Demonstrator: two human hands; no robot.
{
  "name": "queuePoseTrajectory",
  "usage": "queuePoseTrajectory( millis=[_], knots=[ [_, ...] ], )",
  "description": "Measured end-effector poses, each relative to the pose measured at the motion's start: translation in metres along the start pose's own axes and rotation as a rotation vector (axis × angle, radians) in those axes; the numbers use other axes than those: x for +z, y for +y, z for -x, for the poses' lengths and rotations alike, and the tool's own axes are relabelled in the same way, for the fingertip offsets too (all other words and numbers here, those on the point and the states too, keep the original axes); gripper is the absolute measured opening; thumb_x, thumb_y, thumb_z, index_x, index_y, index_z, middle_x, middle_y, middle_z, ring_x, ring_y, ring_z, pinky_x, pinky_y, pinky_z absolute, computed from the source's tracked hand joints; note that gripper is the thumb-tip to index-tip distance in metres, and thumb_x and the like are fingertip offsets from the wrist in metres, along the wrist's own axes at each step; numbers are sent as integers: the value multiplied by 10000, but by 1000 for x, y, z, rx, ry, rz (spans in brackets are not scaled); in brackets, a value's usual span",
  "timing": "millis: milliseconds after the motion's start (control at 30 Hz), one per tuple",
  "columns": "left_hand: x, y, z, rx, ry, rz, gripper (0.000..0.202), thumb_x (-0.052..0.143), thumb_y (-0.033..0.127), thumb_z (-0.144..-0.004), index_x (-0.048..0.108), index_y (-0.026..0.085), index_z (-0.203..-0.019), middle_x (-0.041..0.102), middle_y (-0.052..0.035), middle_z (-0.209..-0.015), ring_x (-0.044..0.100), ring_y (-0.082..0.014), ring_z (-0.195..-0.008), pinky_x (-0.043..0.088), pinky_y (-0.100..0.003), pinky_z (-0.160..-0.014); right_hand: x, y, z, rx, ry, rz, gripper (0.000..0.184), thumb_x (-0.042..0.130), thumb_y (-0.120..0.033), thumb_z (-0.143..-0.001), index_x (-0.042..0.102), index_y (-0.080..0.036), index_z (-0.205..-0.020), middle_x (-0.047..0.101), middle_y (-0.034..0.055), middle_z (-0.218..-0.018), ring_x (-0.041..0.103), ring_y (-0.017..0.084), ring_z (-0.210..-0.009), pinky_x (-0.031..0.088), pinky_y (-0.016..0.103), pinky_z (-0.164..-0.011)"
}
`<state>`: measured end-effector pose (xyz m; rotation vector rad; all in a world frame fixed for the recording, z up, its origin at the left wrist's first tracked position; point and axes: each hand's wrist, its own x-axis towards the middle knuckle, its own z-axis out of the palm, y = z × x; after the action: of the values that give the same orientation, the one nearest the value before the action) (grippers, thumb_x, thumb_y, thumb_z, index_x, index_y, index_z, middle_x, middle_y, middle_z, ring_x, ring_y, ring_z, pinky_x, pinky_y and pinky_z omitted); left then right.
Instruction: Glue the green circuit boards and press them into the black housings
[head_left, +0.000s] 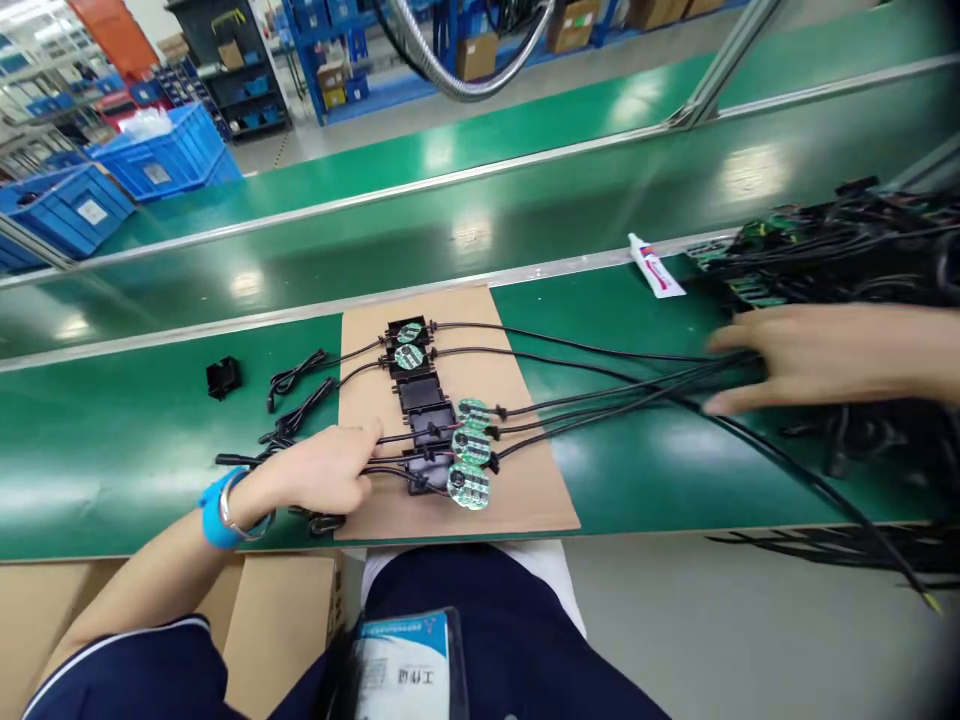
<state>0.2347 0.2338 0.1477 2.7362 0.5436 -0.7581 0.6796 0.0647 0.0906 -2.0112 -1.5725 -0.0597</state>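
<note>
My left hand [334,468], a blue band on its wrist, is closed over black cables on the left of a cardboard sheet [525,500]. These cables lead to three round green circuit boards [470,446] beside black plastic housings [431,425]. Two more boards [409,357] sit in housings higher in the row. Black cables [600,412] run right from the boards. Over their far part is my right hand [772,355], blurred, its thumb and fingers apart around the cables; its palm side is hidden.
A loose black housing [223,378] lies on the green bench at left, near coiled cables with plugs [300,380]. A white tube [656,266] lies at the back right. A heap of boards and cables [840,250] fills the right side. A metal hose [469,90] hangs above.
</note>
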Motion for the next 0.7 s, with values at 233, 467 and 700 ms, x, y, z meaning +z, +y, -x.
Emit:
queuePoseTrajectory(
  millis=[233,467,700],
  knots=[
    [19,3,-7,-59,21,-5,333,471,233,-770,418,154,-1090,654,-101,-812,642,-325,-699,367,-358,-550,110,-136,7,-302,-654,-368,444,513,-562,-912,678,-161,-1010,655,130,-993,558,277,-1007,448,455,-900],
    [20,-10,-23,-25,21,268,431,420,621,-922,469,197,-979,676,-107,-973,656,-299,-873,418,-338,-654,129,-140,11,-344,-619,-430,267,521,-409,-935,551,-184,-797,547,62,-843,531,196,-828,435,344,-767],
    [8,-39,-11,-260,331,173,296,277,349,-1018,491,210,-866,619,-23,-762,602,-207,-701,347,-295,-602,120,-123,-24,-142,-539,-572,345,612,-474,-885,567,-194,-1082,672,65,-967,609,165,-769,485,292,-672]
  ],
)
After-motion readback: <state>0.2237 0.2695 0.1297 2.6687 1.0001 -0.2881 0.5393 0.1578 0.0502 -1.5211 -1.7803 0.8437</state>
